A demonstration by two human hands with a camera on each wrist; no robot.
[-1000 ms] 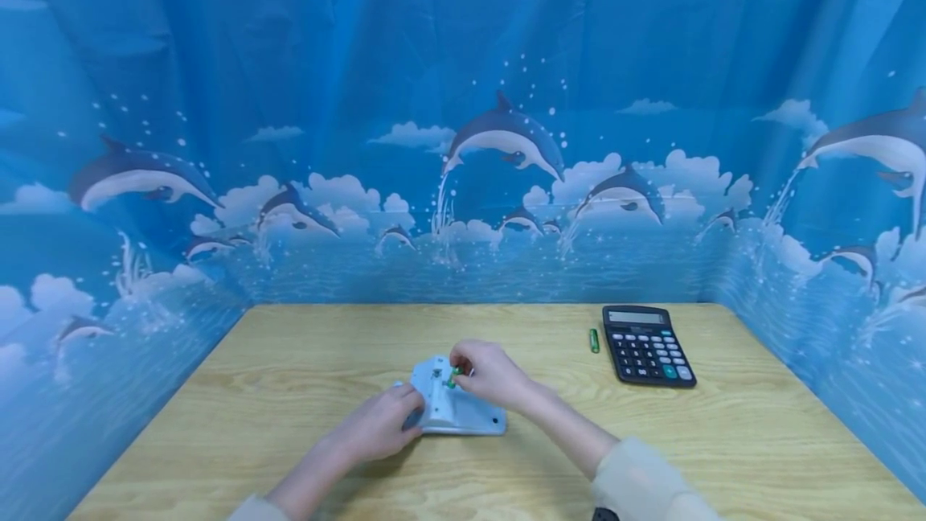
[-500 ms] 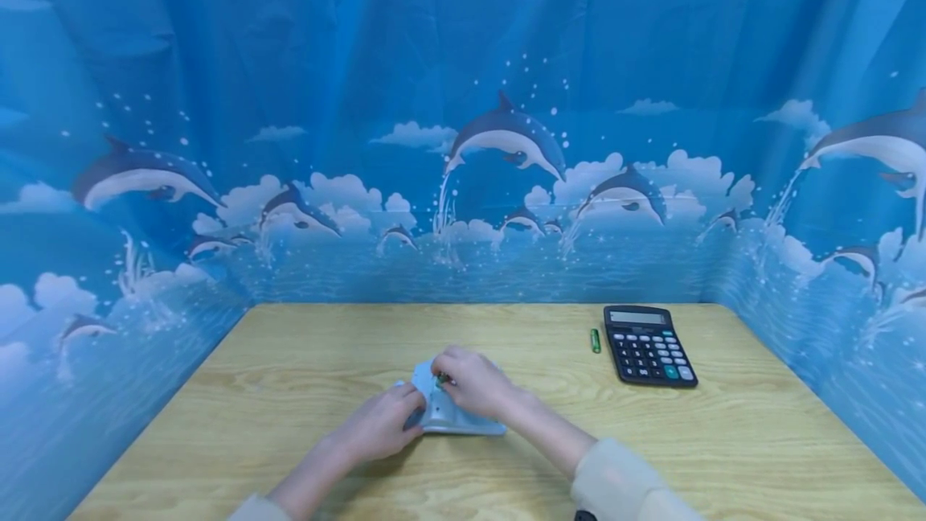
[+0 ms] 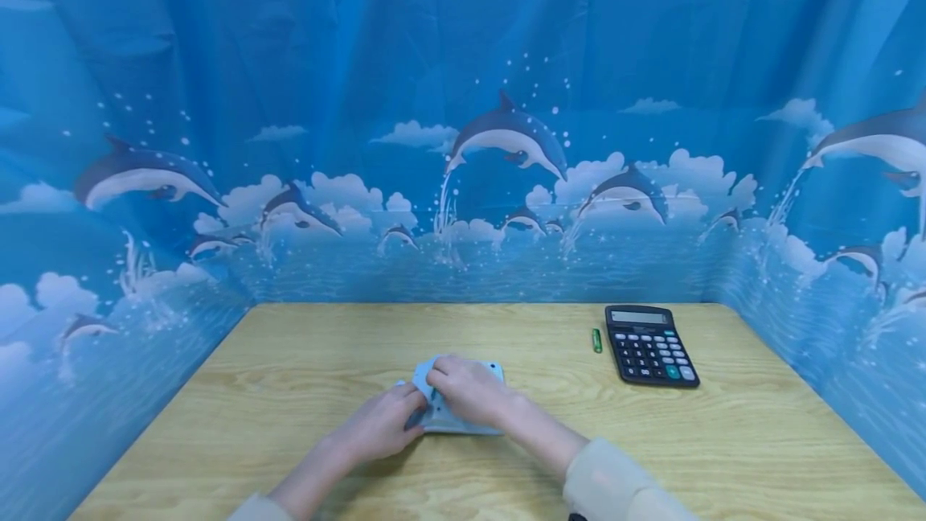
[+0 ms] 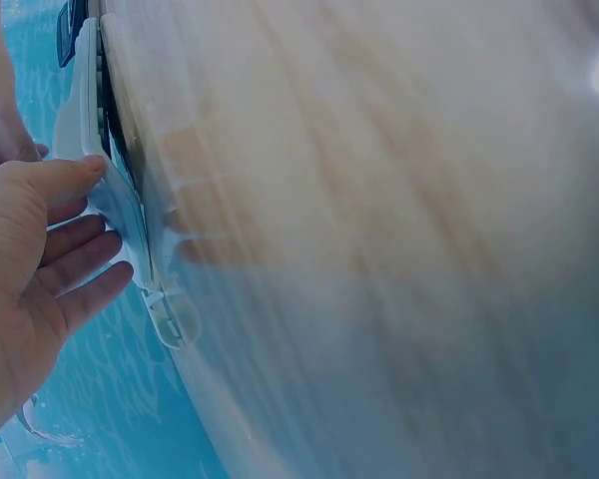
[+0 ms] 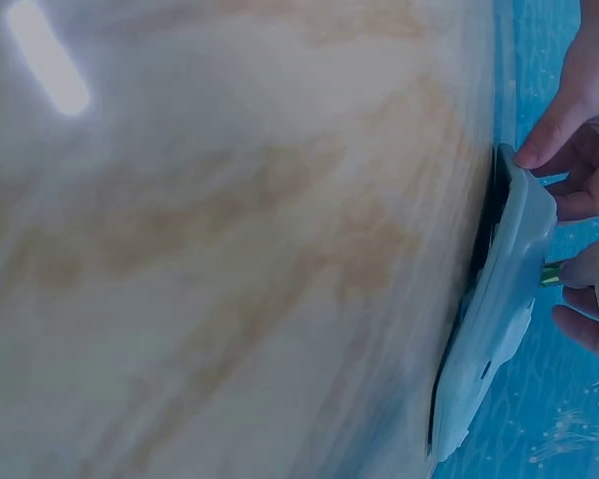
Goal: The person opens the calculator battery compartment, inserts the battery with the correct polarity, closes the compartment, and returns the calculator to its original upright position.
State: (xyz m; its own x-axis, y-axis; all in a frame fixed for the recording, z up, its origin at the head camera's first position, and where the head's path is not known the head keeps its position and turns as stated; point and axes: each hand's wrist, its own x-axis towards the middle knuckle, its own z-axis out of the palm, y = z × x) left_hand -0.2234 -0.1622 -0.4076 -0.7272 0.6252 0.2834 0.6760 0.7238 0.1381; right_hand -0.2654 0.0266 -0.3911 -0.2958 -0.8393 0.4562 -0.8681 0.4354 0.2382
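A light blue plastic device [image 3: 454, 422] lies on the table with its back up; small dark holes show in it. My left hand [image 3: 387, 422] holds its left end, the thumb on the near edge and the fingers along the side. Over the device's upper part, my right hand [image 3: 466, 388] pinches a small green battery [image 5: 552, 272] between thumb and fingers. In the right wrist view the battery's end meets the device's back. The right hand mostly covers the battery in the head view. How deep the battery sits in the device cannot be seen.
A second green battery [image 3: 596, 341] lies to the right on the wooden table [image 3: 325, 344]. Beside it is a black calculator [image 3: 651, 346]. A small pale plastic piece [image 4: 170, 317] lies by the device's far end. A blue dolphin curtain [image 3: 463, 143] closes off the back and sides.
My right hand has moved left and lower over the device, bringing the battery from above onto its back. The left hand keeps its hold in place.
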